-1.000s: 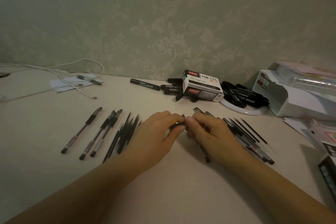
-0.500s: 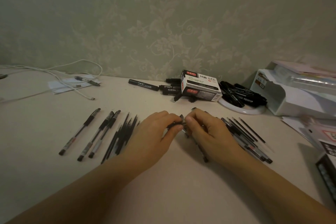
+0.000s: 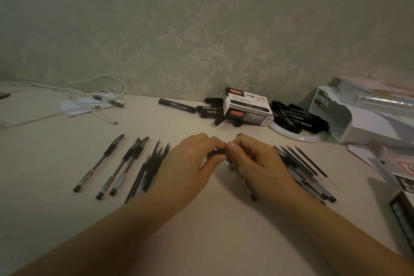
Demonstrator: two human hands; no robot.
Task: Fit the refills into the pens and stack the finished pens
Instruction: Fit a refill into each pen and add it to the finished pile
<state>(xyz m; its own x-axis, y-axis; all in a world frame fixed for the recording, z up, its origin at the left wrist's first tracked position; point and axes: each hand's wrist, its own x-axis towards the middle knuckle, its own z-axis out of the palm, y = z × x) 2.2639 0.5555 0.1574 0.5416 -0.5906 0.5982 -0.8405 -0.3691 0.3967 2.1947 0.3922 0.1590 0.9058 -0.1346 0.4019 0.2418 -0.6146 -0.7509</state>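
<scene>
Left hand [image 3: 188, 163] fingers [image 3: 215, 159] and right hand [image 3: 257, 163] fingers [image 3: 233, 149] curled, both pinching one short dark pen part [image 3: 216, 153] between them, over the table [image 3: 201, 219] middle. Exact part too small to tell. Three finished pens [image 3: 121, 166] lay side by side toward the left edge, loose refills [image 3: 150, 170] just beside them, next to left wrist. More pens and refills [image 3: 302, 170] fanned out beyond the right hand. Marker box [image 3: 246, 106] and black markers [image 3: 298, 117] sat near the back edge. White cable [image 3: 89, 107] at back left.

Three finished pens [image 3: 112, 163] lying left; loose refills [image 3: 150, 168] beside; pen barrels [image 3: 307, 177] right.
</scene>
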